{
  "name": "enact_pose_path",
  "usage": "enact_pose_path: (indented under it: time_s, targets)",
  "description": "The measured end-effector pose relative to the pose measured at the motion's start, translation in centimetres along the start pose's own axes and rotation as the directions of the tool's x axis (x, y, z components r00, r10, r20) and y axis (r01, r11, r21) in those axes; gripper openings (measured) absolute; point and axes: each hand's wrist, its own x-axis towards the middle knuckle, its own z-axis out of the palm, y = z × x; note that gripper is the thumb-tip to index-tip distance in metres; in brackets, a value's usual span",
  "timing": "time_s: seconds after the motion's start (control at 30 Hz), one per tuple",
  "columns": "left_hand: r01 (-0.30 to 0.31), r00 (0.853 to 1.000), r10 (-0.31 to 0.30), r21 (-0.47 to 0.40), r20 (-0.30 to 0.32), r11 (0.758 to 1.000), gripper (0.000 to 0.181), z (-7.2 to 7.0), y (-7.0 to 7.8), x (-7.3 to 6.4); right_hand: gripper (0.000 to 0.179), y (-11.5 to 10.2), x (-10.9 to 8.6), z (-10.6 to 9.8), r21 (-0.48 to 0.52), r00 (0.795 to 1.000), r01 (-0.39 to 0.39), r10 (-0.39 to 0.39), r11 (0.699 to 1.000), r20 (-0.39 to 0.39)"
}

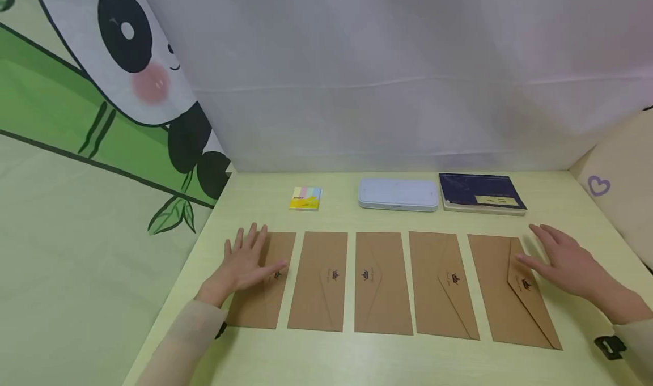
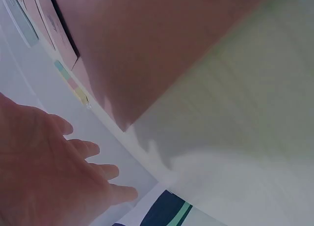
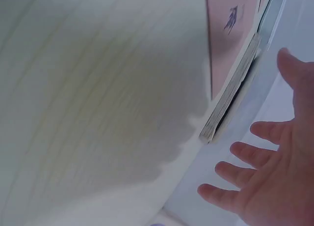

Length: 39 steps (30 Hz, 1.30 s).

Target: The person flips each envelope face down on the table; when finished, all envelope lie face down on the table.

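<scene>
Several brown kraft envelopes lie side by side in a row on the pale table, each printed with a small dark crown. My left hand (image 1: pixel 246 266) is spread over the leftmost envelope (image 1: pixel 260 306), hiding part of it. In the left wrist view the left hand (image 2: pixel 54 167) shows straight, parted fingers and holds nothing. My right hand (image 1: pixel 571 264) hovers at the right edge of the rightmost envelope (image 1: pixel 502 289), thumb over its flap. Its fingers are extended in the right wrist view, where the hand (image 3: pixel 274 172) is empty. Between them lie the second envelope (image 1: pixel 311 284), a middle envelope (image 1: pixel 388 301) and a fourth envelope (image 1: pixel 433 295).
Behind the row sit a pack of coloured sticky notes (image 1: pixel 305 199), a light blue pencil case (image 1: pixel 398 194) and a dark blue book (image 1: pixel 479 192) with a yellow label. A white cloth (image 1: pixel 408 102) hangs at the table's back edge. A panda-print cloth (image 1: pixel 102 176) is at the left.
</scene>
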Motion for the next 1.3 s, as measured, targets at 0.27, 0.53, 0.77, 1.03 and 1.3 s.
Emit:
enact_pose_path:
  time_s: [0.27,0.53,0.77,1.03,1.3]
  targets:
    - [0.010,1.000,-0.010,-0.039,0.013,0.999,0.109,-0.6,-0.2,-0.7,0.083,-4.6,2.1,0.6,-0.003,0.995,0.088,-0.088,0.996,0.047]
    - [-0.038,0.999,0.035,-0.124,-0.021,0.992,0.101,-0.4,-1.1,-0.7,0.076,-10.2,4.8,0.9,0.003,0.982,0.163,-0.162,0.987,0.098]
    - [-0.019,1.000,0.019,-0.187,-0.005,0.982,0.101,-0.3,-1.3,-0.7,0.071,-14.5,7.5,1.9,0.022,0.966,0.192,-0.193,0.981,0.174]
    - [0.036,0.999,-0.043,-0.243,-0.025,0.969,0.085,-1.1,-1.4,-0.9,0.070,-18.6,10.1,3.7,0.062,0.958,0.217,-0.225,0.974,0.179]
    - [0.072,0.996,-0.082,-0.273,-0.026,0.959,0.073,-1.7,-1.8,-0.9,0.069,-21.3,11.7,6.0,0.132,0.949,0.230,-0.253,0.964,0.190]
